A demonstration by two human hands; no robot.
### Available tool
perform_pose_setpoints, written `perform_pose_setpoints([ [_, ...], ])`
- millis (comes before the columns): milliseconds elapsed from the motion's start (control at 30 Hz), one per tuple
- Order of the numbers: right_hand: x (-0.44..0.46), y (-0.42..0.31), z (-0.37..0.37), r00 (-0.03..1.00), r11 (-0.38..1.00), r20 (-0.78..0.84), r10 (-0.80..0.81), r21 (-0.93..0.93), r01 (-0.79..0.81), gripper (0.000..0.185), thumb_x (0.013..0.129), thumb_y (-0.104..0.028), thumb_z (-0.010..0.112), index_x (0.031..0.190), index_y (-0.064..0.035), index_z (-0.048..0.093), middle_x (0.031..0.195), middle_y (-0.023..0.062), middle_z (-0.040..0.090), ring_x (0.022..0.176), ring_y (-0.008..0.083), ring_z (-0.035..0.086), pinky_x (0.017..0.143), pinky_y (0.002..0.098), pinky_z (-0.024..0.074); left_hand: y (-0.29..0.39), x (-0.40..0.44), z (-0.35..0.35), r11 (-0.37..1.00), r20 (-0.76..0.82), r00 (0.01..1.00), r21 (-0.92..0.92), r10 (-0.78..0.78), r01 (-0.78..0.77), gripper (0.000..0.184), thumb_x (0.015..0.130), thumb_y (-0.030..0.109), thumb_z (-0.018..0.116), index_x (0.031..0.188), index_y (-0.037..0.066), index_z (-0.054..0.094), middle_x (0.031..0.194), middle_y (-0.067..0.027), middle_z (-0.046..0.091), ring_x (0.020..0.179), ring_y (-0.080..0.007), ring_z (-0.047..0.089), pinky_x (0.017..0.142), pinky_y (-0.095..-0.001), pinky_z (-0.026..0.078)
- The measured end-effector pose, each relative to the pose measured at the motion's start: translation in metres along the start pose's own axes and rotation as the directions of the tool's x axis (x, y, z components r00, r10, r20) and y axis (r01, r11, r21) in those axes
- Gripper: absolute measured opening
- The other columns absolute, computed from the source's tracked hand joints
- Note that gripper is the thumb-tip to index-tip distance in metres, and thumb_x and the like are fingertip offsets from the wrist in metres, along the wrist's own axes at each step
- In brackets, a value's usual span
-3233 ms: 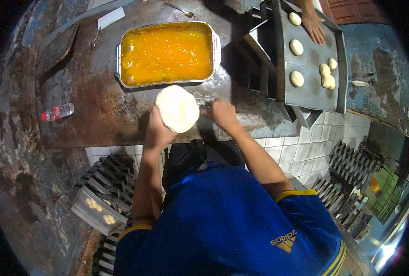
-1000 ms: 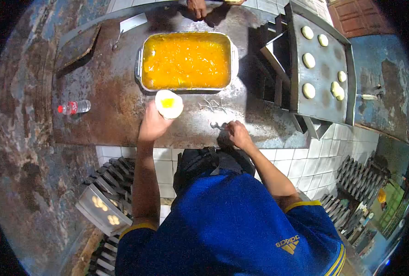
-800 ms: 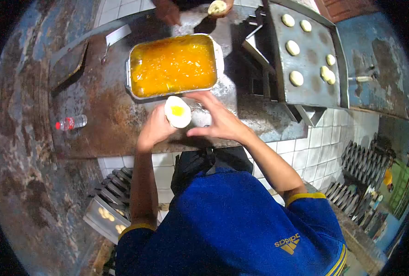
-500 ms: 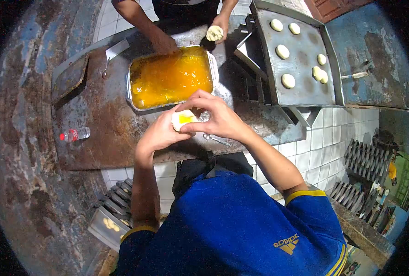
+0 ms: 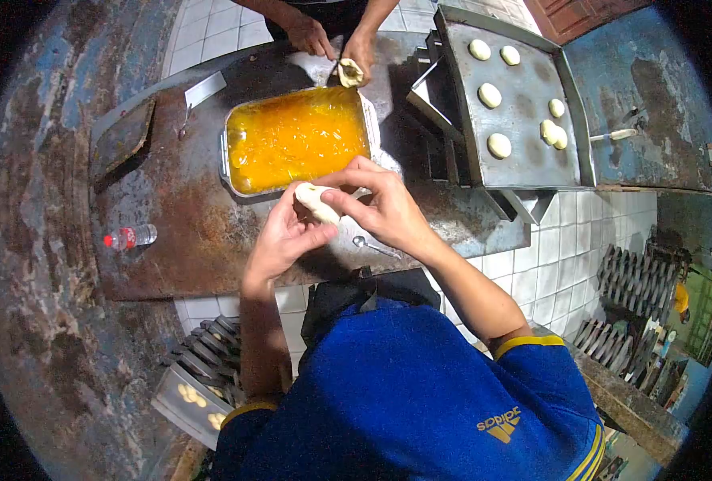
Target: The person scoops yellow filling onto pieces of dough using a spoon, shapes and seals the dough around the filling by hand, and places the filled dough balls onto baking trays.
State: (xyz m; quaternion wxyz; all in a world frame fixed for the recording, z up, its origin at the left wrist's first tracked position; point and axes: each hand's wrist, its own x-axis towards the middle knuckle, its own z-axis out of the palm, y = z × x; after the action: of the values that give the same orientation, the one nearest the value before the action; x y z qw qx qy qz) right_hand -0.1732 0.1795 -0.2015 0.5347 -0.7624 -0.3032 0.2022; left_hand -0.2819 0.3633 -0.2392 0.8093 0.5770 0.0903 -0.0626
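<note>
Between my two hands is a piece of pale dough (image 5: 317, 202), folded over so that its edges meet along the top. My left hand (image 5: 282, 240) cups it from the left, thumb underneath. With thumb and fingers, my right hand (image 5: 384, 204) pinches its upper right edge. Just beyond my hands sits a metal tray (image 5: 226, 156) of glossy orange-yellow filling (image 5: 300, 136). A spoon (image 5: 376, 246) lies on the table close to my right wrist.
Across the table a co-worker's hands (image 5: 357, 54) hold another piece of dough (image 5: 349, 73). Dough rounds (image 5: 490, 95) lie on a raised baking tray (image 5: 524, 164) at right. A red-capped bottle (image 5: 131, 236) lies at left, below a dark flat pan (image 5: 123, 140).
The dough in my hands has gone from an open cup showing yellow filling to a folded, mostly closed shape. The co-worker's hand has left the filling and moved to their dough.
</note>
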Motion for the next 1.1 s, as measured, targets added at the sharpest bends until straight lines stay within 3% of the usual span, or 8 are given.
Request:
perform_pose_setpoints([
  [167,-0.003,-0.015,-0.002,0.998,0.991,0.056,0.028,0.130,-0.035,0.072,0.093,-0.034,0.081,0.154,-0.0072,0.054,0.120,0.0223,0.063,0.107,0.0348,0.068,0.098,0.0429,0.0550,-0.005,0.003,0.005,0.997,-0.174,0.983,-0.053,0.051,-0.062,0.038,0.104,0.018,0.067,0.136,-0.001,0.059,0.123,-0.0049,0.067,0.111,-0.0123,0.063,0.098,-0.0284,0.051],
  [267,0.001,-0.027,-0.008,0.971,0.945,0.120,-0.207,-0.233,0.231,0.098,0.083,-0.034,0.090,0.162,-0.0097,0.039,0.132,0.0233,0.054,0.112,0.0394,0.065,0.101,0.0460,0.0539,-0.003,0.002,0.011,0.994,-0.148,0.988,-0.091,0.050,-0.064,0.038,0.103,0.018,0.061,0.136,-0.002,0.059,0.121,-0.0062,0.069,0.109,-0.0124,0.064,0.097,-0.0285,0.051],
  [600,0.020,-0.027,-0.022,0.953,0.943,0.072,-0.295,-0.140,0.302,0.022,0.090,-0.010,0.081,0.112,-0.0043,0.080,0.096,0.0119,0.072,0.086,0.0248,0.073,0.079,0.0350,0.0589,0.003,0.001,0.003,0.924,-0.045,0.998,-0.381,-0.035,0.015,0.051,0.104,0.035,0.050,0.144,0.003,0.053,0.122,-0.0032,0.064,0.103,-0.0140,0.062,0.090,-0.0283,0.050],
  [633,0.021,-0.026,-0.022,0.953,0.942,0.073,-0.295,-0.142,0.303,0.022,0.090,-0.010,0.081,0.112,-0.0043,0.080,0.096,0.0119,0.072,0.086,0.0248,0.073,0.079,0.0350,0.0589,0.007,0.002,0.005,0.906,-0.001,1.000,-0.423,-0.023,0.021,0.053,0.104,0.036,0.052,0.147,0.003,0.052,0.124,-0.0033,0.063,0.104,-0.0139,0.061,0.090,-0.0285,0.050],
  [700,0.021,-0.022,-0.022,0.971,0.964,0.046,-0.236,-0.117,0.240,0.020,0.091,-0.018,0.079,0.105,-0.0037,0.079,0.099,0.0148,0.072,0.089,0.0336,0.072,0.080,0.0410,0.0576,0.014,0.005,0.027,0.982,-0.211,0.962,0.110,0.175,-0.154,0.036,0.104,0.031,0.062,0.131,0.007,0.060,0.109,0.0010,0.064,0.086,-0.0055,0.057,0.071,-0.0217,0.045],
  [867,0.015,-0.058,-0.030,0.993,0.993,0.084,-0.080,-0.081,0.087,0.079,0.085,-0.031,0.086,0.154,-0.0117,0.053,0.133,0.0201,0.059,0.116,0.0394,0.065,0.093,0.0447,0.0591,0.009,0.013,0.029,0.964,-0.331,0.942,-0.227,0.061,-0.142,0.035,0.102,0.022,0.064,0.131,0.002,0.059,0.109,-0.0009,0.065,0.088,-0.0082,0.060,0.074,-0.0236,0.049],
  [967,0.019,-0.041,-0.020,0.885,0.782,0.168,-0.435,-0.417,0.464,0.086,0.080,-0.034,0.092,0.154,-0.0135,0.054,0.131,0.0187,0.059,0.112,0.0313,0.068,0.090,0.0411,0.0594,0.004,0.009,0.018,0.926,-0.159,0.986,-0.377,-0.054,-0.010,0.033,0.101,0.020,0.064,0.129,0.003,0.059,0.107,-0.0025,0.065,0.086,-0.0100,0.062,0.070,-0.0252,0.051],
  [1100,0.025,-0.031,-0.020,0.931,0.905,0.154,-0.331,-0.228,0.360,0.060,0.081,-0.033,0.091,0.133,-0.0094,0.073,0.118,0.0130,0.065,0.106,0.0292,0.070,0.091,0.0402,0.0579,0.010,0.013,0.024,0.899,-0.213,0.972,-0.439,-0.098,-0.005,0.041,0.102,0.026,0.058,0.136,0.004,0.053,0.107,-0.0048,0.066,0.084,-0.0102,0.063,0.062,-0.0248,0.048],
])
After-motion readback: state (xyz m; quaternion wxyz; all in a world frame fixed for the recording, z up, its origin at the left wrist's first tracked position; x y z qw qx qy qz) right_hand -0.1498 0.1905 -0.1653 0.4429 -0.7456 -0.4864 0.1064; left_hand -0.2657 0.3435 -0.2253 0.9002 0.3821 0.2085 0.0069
